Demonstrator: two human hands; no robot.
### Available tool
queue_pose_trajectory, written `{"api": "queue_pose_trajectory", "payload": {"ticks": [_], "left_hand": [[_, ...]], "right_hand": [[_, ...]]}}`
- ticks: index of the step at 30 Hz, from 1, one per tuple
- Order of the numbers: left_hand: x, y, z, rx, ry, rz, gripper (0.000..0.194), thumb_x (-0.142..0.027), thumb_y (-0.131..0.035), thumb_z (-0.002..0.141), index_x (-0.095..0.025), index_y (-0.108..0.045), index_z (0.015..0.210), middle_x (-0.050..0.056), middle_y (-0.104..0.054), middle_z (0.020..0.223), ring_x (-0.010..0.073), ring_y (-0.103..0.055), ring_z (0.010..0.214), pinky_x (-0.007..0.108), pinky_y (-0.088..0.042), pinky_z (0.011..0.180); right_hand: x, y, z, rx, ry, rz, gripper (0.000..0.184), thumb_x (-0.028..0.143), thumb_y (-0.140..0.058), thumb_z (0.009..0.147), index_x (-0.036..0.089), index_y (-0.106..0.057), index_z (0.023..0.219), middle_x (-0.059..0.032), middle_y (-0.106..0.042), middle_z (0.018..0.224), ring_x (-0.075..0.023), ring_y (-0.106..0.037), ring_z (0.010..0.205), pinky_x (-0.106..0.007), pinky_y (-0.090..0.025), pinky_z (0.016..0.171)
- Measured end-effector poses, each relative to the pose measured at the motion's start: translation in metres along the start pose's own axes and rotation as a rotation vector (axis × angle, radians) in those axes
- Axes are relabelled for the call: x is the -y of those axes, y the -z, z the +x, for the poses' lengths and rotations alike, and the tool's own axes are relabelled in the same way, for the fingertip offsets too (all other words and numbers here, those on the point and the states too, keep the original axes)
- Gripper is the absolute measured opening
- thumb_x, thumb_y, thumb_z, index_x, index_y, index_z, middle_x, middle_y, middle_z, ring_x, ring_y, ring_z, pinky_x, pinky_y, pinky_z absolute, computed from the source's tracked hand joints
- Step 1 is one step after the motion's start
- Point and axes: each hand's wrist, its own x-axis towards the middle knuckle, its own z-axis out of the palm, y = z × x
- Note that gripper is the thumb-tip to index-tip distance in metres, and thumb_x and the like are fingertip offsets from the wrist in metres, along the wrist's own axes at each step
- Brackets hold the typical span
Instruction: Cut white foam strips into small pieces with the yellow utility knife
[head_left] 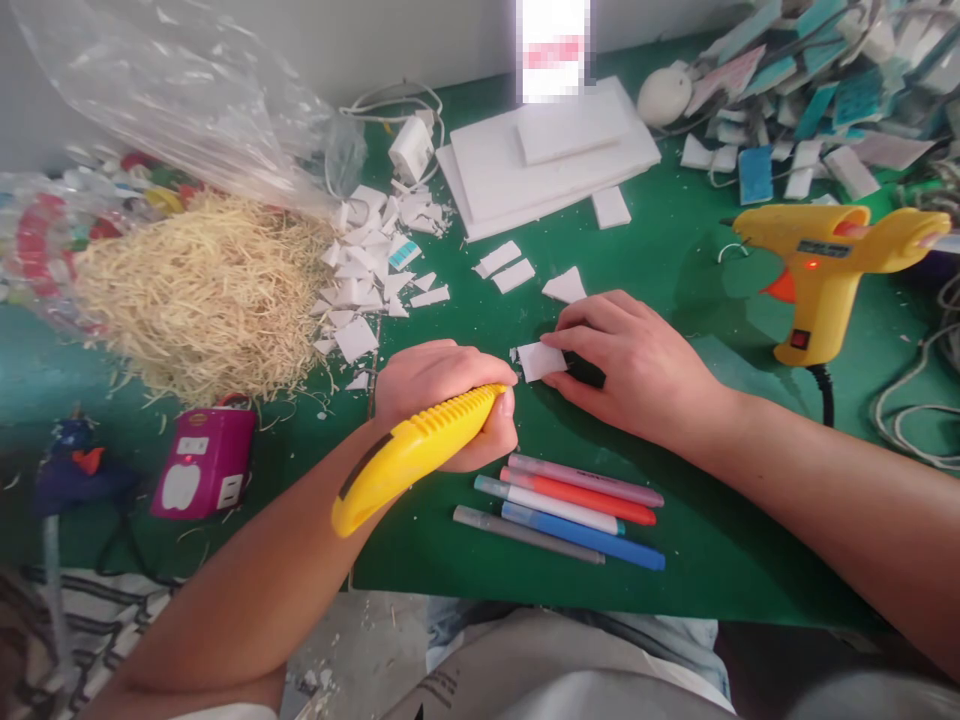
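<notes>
My left hand [446, 390] is wrapped round a yellow utility knife [420, 445], its handle slanting back towards my forearm. The blade end is hidden by my fingers. Just to the right, my right hand [626, 360] grips a small white foam board piece [540, 361] between thumb and fingertips, against the green table [420, 325]. A cut white scrap [565, 285] lies close beyond my right fingers. Two narrow white strips [506, 266] rest farther back.
Several markers [574, 488] lie in front of my hands. A yellow glue gun [817, 270] with a lit red light stands at right. White sheets [480, 180] are stacked behind. Left are foam scraps [356, 340], pale shredded filler [202, 290] and a magenta power adapter [202, 460].
</notes>
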Motion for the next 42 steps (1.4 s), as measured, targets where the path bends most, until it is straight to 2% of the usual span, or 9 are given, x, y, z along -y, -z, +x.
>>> {"api": "queue_pose_trajectory", "payload": {"ticks": [6, 12, 15, 18, 20, 25, 28, 35, 42], "left_hand": [[0.000, 0.003, 0.000, -0.117, 0.021, 0.021, 0.015, -0.023, -0.057, 0.082, -0.023, -0.072, 0.083, -0.003, -0.076, 0.067, 0.0134, -0.067, 0.050, 0.023, -0.058, 0.054], [0.000, 0.002, -0.001, -0.122, 0.040, 0.069, 0.018, -0.027, -0.056, 0.086, -0.023, -0.073, 0.085, -0.002, -0.077, 0.069, 0.0140, -0.068, 0.054, 0.025, -0.058, 0.054], [-0.001, 0.003, -0.001, -0.121, 0.060, 0.062, 0.015, -0.024, -0.057, 0.086, -0.022, -0.072, 0.086, -0.003, -0.077, 0.072, 0.0136, -0.069, 0.056, 0.024, -0.058, 0.056], [-0.001, 0.003, -0.001, -0.135, 0.068, 0.026, 0.013, -0.021, -0.059, 0.084, -0.022, -0.071, 0.088, -0.003, -0.078, 0.075, 0.0126, -0.070, 0.058, 0.022, -0.058, 0.059], [-0.001, 0.003, -0.001, -0.138, 0.060, 0.021, 0.013, -0.021, -0.059, 0.084, -0.023, -0.071, 0.088, -0.003, -0.078, 0.075, 0.0128, -0.070, 0.058, 0.022, -0.059, 0.059], [-0.001, 0.001, -0.001, -0.136, 0.091, 0.011, 0.013, -0.023, -0.059, 0.086, -0.021, -0.072, 0.087, -0.003, -0.079, 0.076, 0.0130, -0.071, 0.059, 0.022, -0.059, 0.060], [-0.002, 0.000, -0.001, -0.114, 0.101, -0.002, 0.012, -0.021, -0.060, 0.087, -0.019, -0.072, 0.088, -0.001, -0.080, 0.079, 0.0130, -0.073, 0.064, 0.020, -0.060, 0.065], [-0.001, -0.004, 0.000, -0.120, 0.071, -0.024, 0.011, -0.025, -0.061, 0.090, -0.020, -0.071, 0.091, -0.002, -0.080, 0.081, 0.0127, -0.074, 0.065, 0.019, -0.061, 0.066], [-0.002, -0.007, -0.001, -0.045, 0.068, -0.047, 0.010, -0.024, -0.062, 0.090, -0.021, -0.071, 0.094, -0.002, -0.080, 0.084, 0.0121, -0.074, 0.067, 0.019, -0.061, 0.069]], "right_hand": [[0.002, 0.000, 0.000, 0.001, -0.011, -0.023, 0.028, 0.019, -0.056, 0.090, 0.016, -0.075, 0.110, -0.0153, -0.071, 0.108, -0.0294, -0.062, 0.099, -0.046, -0.055, 0.083], [-0.001, -0.001, -0.002, 0.002, 0.003, -0.021, 0.046, 0.008, -0.048, 0.087, 0.015, -0.069, 0.127, -0.0150, -0.072, 0.114, -0.0294, -0.063, 0.104, -0.047, -0.056, 0.087], [0.002, -0.002, -0.001, -0.013, -0.005, -0.029, 0.038, 0.024, -0.056, 0.093, 0.011, -0.070, 0.126, -0.0174, -0.071, 0.112, -0.0308, -0.063, 0.102, -0.048, -0.056, 0.087], [0.007, -0.005, 0.003, 0.002, -0.039, -0.082, 0.047, 0.043, -0.065, 0.091, 0.010, -0.070, 0.124, -0.0188, -0.070, 0.111, -0.0332, -0.061, 0.101, -0.050, -0.055, 0.085], [0.009, -0.006, 0.006, 0.017, -0.063, -0.120, 0.051, 0.045, -0.068, 0.089, 0.010, -0.070, 0.125, -0.0188, -0.070, 0.109, -0.0341, -0.061, 0.101, -0.050, -0.055, 0.085], [0.007, -0.004, 0.005, 0.026, 0.009, -0.076, 0.046, 0.019, -0.057, 0.087, 0.010, -0.066, 0.131, -0.0172, -0.072, 0.116, -0.0311, -0.064, 0.106, -0.049, -0.055, 0.092], [0.005, 0.000, 0.001, 0.012, 0.045, -0.015, 0.052, 0.017, -0.057, 0.084, 0.007, -0.063, 0.135, -0.0184, -0.071, 0.126, -0.0321, -0.063, 0.114, -0.051, -0.055, 0.097], [0.006, 0.004, -0.002, -0.013, -0.020, -0.139, 0.035, 0.034, -0.063, 0.091, 0.010, -0.074, 0.114, -0.0189, -0.072, 0.112, -0.0338, -0.064, 0.102, -0.048, -0.056, 0.080], [0.003, 0.001, -0.001, -0.009, -0.025, -0.089, 0.029, 0.029, -0.057, 0.093, 0.015, -0.075, 0.110, -0.0161, -0.071, 0.109, -0.0301, -0.062, 0.098, -0.043, -0.054, 0.077]]}}
